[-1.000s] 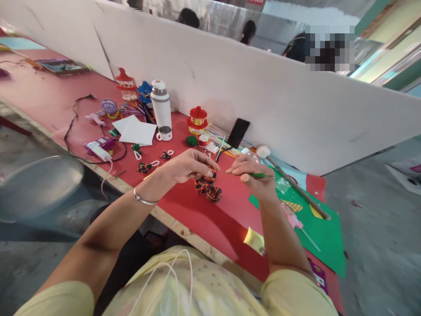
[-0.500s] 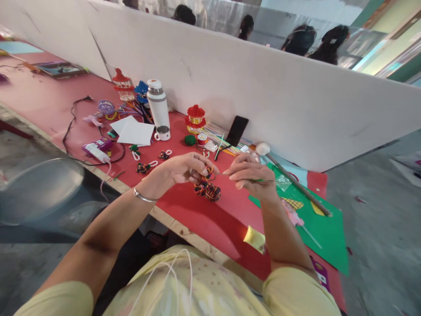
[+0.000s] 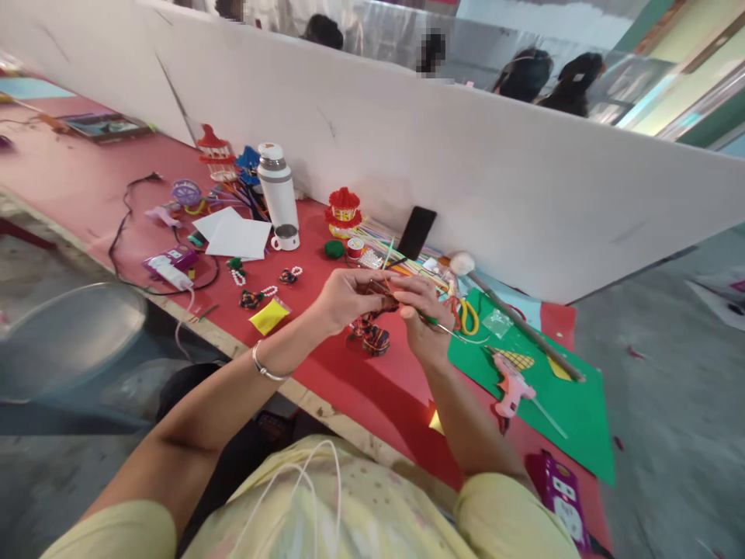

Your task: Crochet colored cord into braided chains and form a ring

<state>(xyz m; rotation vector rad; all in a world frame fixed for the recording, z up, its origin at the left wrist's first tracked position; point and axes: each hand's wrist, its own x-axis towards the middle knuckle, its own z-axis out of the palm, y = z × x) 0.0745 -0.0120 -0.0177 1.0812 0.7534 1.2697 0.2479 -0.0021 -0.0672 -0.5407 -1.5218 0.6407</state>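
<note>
My left hand [image 3: 344,299] pinches a small piece of dark multicoloured crochet work [image 3: 384,301] over the table's middle. My right hand [image 3: 424,314] is closed on a thin crochet hook [image 3: 429,319] with a green grip. Its tip meets the yarn between my hands, where fingers partly hide it. Just below, a small bundle of the same dark multicoloured yarn [image 3: 372,340] lies on the red tabletop. To the left are finished-looking yarn pieces with white bead loops, one dark [image 3: 252,300] and one green [image 3: 236,265].
A white flask [image 3: 279,194], a cup [image 3: 285,237] and white paper [image 3: 241,237] stand or lie at back left. A phone [image 3: 417,233] leans on the white partition [image 3: 378,132]. On green sheet [image 3: 582,419] rest a pink glue gun [image 3: 512,384] and a stick [image 3: 529,334]. Yellow-handled scissors [image 3: 467,317] lie nearby.
My right hand has moved left, bringing the hook up against the work in my left hand. The scissors and glue gun, covered by my right arm before, now show.
</note>
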